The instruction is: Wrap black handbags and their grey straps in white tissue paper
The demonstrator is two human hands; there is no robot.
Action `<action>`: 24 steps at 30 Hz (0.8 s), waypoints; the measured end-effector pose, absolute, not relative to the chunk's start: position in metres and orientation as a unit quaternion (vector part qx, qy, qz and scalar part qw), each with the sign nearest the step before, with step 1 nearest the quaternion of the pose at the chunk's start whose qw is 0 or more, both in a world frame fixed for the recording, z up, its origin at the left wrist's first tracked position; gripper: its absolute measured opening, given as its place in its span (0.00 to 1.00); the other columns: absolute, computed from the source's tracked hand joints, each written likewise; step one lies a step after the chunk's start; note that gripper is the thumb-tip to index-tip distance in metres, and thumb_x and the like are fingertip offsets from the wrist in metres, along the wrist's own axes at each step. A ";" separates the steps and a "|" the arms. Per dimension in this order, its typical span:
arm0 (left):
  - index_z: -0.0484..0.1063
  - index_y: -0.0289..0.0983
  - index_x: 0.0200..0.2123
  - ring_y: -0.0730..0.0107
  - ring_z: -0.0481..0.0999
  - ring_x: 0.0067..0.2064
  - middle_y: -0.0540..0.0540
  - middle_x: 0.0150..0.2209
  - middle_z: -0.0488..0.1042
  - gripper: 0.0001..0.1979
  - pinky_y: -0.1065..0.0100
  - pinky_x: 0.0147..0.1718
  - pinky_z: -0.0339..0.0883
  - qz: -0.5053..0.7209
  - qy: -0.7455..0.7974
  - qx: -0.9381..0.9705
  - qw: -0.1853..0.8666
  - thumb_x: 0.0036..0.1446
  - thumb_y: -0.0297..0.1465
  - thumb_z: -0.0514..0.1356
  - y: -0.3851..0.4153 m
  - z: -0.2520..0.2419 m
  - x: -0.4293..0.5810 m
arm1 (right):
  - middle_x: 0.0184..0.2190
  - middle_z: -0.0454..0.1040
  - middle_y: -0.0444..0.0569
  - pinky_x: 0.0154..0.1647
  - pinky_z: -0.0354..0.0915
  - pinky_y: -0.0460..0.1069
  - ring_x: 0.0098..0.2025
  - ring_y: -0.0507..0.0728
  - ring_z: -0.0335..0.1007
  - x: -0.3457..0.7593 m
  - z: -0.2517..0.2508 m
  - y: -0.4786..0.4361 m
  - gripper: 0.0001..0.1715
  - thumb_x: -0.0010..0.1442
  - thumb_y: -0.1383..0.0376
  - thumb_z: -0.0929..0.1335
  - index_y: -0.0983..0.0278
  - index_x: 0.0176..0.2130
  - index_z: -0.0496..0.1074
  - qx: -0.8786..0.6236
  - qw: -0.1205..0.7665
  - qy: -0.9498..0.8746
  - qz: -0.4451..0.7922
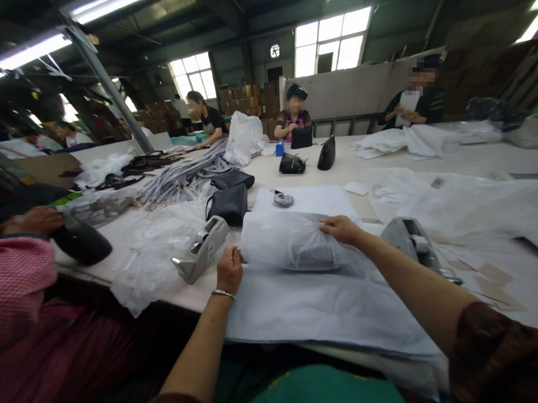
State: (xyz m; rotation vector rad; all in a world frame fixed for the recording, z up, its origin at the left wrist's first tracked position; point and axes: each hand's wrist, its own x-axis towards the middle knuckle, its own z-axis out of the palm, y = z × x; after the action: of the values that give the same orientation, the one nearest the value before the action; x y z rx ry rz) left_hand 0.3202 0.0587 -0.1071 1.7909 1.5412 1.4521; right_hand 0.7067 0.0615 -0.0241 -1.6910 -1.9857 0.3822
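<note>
Both hands grip a white-wrapped bundle point(294, 244) on the surface point(492, 256): left hand point(229, 269) pinching its left end, right hand point(341, 229) clutching its far right edge.

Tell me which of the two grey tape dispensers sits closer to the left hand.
The tape dispenser just left of the left hand, beside the wrapped bundle. The other dispenser lies beyond the right forearm.
</note>
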 end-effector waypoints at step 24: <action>0.65 0.47 0.62 0.46 0.59 0.67 0.45 0.66 0.63 0.21 0.37 0.62 0.52 0.213 0.299 0.930 -0.002 0.68 0.39 0.50 0.057 -0.054 0.483 | 0.44 0.81 0.47 0.52 0.68 0.49 0.48 0.61 0.76 0.719 0.006 0.046 0.11 0.54 0.62 0.74 0.61 0.38 0.81 -0.631 0.225 -0.711 0.212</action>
State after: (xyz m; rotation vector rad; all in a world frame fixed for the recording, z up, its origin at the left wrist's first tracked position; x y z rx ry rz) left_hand 0.4828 0.0572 -0.0545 2.9253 0.9397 0.6700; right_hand 0.7194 0.0458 0.0064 -1.7414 -1.9627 0.5851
